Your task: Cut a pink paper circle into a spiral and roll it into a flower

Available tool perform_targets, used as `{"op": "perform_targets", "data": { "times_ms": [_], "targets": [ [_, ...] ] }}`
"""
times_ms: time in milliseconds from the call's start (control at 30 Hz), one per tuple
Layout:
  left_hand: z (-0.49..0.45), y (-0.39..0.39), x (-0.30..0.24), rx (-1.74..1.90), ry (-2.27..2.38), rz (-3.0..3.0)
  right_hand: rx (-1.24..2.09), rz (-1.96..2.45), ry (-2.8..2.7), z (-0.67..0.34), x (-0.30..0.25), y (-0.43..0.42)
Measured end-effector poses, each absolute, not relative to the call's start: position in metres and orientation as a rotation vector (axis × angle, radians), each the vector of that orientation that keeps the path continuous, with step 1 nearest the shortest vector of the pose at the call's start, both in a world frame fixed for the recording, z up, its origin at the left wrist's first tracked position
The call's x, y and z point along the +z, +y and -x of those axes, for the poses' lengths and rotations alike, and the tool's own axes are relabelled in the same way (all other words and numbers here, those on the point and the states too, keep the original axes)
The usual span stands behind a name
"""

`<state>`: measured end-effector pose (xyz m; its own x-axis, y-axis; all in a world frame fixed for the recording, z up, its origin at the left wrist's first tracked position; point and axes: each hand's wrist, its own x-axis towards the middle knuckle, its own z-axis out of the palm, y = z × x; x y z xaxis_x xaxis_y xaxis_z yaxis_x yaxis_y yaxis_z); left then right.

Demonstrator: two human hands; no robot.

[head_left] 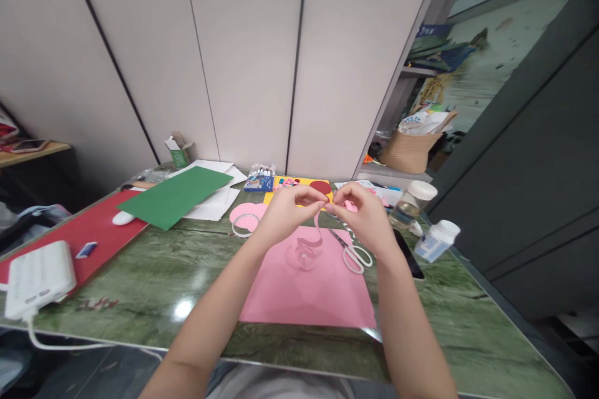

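Observation:
My left hand [296, 211] and my right hand [361, 212] meet fingertip to fingertip over the pink sheet [309, 302]. Both are closed in a pinch on the upper end of a pink paper strip [319, 232]. The strip hangs down and curls into a loose spiral above the sheet. My fingers hide the exact place where each one grips it. Beside my right forearm, scissors [356, 258] with white handles lie partly on the sheet. To the left of my left hand are pink paper circles [248, 210] and a roll of tape [245, 224].
Behind my hands are a yellow sheet [270, 197], a dark red circle [321, 187] and a blue box [259, 182]. On the right stand a jar [412, 206], a white bottle [437, 241] and a phone [409, 255]. Green paper [178, 195] and a white power bank [41, 277] lie left.

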<state>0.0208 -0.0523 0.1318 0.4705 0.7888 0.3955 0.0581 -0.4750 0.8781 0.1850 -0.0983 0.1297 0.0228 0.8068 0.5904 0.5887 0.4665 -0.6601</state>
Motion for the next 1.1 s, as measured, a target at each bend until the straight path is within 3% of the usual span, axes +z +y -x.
{"op": "perform_targets", "data": {
  "times_ms": [567,1100],
  "targets": [
    [-0.0178,-0.0611,0.1319,1.098,0.513,-1.576,-0.083,1.100,-1.843,-0.1864,0.1292,-0.0992],
    [-0.0244,-0.0570,0.1266,0.984,0.402,-1.473,-0.200,1.083,-1.697,-0.1777,0.1303,-0.1040]
  ]
}}
